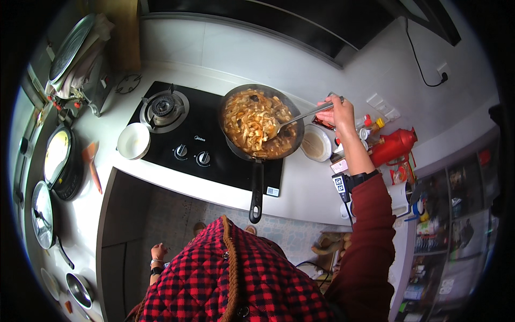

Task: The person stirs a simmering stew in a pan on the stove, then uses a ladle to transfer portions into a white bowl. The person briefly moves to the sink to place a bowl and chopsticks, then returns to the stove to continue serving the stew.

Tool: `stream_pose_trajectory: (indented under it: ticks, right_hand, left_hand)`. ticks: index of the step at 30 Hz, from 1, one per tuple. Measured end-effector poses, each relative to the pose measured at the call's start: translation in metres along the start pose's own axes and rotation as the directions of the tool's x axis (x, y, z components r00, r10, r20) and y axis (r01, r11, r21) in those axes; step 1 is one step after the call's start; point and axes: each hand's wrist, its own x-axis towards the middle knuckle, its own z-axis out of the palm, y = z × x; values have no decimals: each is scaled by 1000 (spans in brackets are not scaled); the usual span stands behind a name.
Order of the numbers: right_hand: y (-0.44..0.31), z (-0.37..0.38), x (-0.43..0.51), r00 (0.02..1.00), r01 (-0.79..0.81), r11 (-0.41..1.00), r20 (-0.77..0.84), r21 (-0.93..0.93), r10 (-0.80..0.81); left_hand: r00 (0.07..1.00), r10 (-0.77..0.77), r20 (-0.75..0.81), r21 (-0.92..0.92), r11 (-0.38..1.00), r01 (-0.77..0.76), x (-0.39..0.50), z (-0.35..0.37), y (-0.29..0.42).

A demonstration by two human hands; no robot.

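Observation:
My right hand (pixel 340 114) grips the dark end of a long metal cooking spatula (pixel 303 114). The spatula's head rests in a saucy stew (pixel 251 116) of pale sliced pieces and orange strips. That stew fills a deep black frying pan (pixel 256 177) on the right side of a black glass gas cooktop (pixel 177 167). The pan's long handle points toward me over the counter edge. My left hand (pixel 159 251) hangs low at my side, away from the cooktop, with nothing visible in it; its fingers are too small to judge.
A white bowl (pixel 134 141) sits at the cooktop's left edge, near the bare burner (pixel 163 105). Right of the pan are a plate (pixel 317 143), bottles and a red thermos flask (pixel 392 147). An orange spatula (pixel 93 165) and a lidded pan (pixel 43 215) lie on the left counter.

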Motion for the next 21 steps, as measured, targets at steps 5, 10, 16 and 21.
stream_pose_trajectory:
  ticks: [5,10,16,21]
  right_hand:
    - [-21,19,1,990,131,991,55,-19,-130]
    - [-24,41,4,883,450,889,188,-80,-430]
    - [-2,62,-5,644,764,538,464,-356,-608]
    - [27,79,0,306,950,177,642,-259,-703]
  left_hand:
    - [1000,-1,-4,-77,997,1,-2,0,-4]
    - [999,32,-15,-94,995,-33,-7,-1,-9]
    - [992,129,-7,-36,991,-130,-7,-6,-28]
    - [996,39,-74,-153,987,-50,-11,-7,-40]
